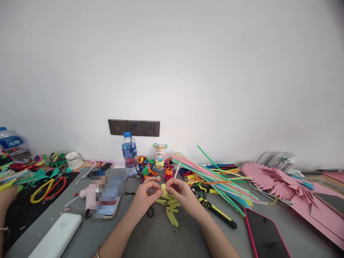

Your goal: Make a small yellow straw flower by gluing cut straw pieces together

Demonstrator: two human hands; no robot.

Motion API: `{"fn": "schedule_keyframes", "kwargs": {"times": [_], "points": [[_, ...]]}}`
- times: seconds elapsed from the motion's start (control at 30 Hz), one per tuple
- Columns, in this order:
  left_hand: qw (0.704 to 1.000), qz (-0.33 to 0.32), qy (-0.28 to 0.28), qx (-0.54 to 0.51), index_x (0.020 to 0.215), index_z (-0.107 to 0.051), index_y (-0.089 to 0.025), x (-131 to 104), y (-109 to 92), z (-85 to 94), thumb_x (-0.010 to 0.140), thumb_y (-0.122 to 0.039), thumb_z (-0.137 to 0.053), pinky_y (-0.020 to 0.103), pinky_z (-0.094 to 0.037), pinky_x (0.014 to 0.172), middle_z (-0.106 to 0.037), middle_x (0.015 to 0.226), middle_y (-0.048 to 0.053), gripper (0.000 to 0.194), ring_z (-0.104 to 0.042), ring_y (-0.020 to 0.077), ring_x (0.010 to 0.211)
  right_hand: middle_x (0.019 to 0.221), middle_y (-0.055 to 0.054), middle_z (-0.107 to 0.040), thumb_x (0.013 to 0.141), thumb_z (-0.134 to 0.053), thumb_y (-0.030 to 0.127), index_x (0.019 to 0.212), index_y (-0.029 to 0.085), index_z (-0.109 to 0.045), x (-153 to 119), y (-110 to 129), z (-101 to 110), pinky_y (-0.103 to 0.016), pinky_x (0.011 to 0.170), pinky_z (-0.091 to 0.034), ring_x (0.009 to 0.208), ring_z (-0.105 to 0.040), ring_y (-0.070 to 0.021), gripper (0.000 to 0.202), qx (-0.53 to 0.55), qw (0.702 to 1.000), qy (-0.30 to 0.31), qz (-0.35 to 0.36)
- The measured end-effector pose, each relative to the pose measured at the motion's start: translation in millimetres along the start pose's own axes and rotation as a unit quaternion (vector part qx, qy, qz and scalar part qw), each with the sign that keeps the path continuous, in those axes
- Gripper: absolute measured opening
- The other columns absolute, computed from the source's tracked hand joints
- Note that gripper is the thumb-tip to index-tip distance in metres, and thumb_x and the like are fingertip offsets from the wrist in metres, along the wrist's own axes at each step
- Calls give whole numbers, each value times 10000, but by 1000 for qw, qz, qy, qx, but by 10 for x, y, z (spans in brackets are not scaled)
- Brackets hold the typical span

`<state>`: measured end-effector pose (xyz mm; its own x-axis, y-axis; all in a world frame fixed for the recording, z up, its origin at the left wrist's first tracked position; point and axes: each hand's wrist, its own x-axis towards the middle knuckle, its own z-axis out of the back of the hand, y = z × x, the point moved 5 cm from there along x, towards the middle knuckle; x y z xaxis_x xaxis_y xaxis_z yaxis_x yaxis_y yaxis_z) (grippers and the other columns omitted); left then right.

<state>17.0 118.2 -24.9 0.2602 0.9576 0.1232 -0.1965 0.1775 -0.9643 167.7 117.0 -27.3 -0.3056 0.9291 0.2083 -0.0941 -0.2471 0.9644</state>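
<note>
In the middle of the head view, my left hand [145,196] and my right hand [183,195] meet fingertip to fingertip. Both pinch a small pale-yellow pipe cleaner piece [163,187] between thumb and fingers. A thin whitish stick [177,170] rises just behind the fingers of my right hand; I cannot tell whether they touch it. Several short yellow-green pipe cleaner pieces [172,215] lie on the grey mat [153,236] below my hands, some partly hidden by the fingers.
Behind stand a water bottle [130,154] and a clay figure [159,157]. To the right lie long pipe cleaners [215,179], black-and-yellow pliers [219,214], a pink-cased phone [266,233] and folded pink paper [282,182]. A white power bank [56,236] and another person's hand [8,197] are left.
</note>
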Motion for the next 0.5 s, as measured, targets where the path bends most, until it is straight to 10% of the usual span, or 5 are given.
{"fn": "schedule_keyframes", "kwargs": {"times": [0.5], "points": [[1000, -5, -16, 23, 664, -652, -171, 12, 39, 13, 755, -351, -643, 277, -516, 658, -599, 1107, 124, 203, -586, 280, 1063, 652, 20, -476, 858, -583, 475, 774, 180, -595, 6, -11, -3, -244, 555, -308, 595, -403, -133, 307, -22, 1000, -14, 11]]}}
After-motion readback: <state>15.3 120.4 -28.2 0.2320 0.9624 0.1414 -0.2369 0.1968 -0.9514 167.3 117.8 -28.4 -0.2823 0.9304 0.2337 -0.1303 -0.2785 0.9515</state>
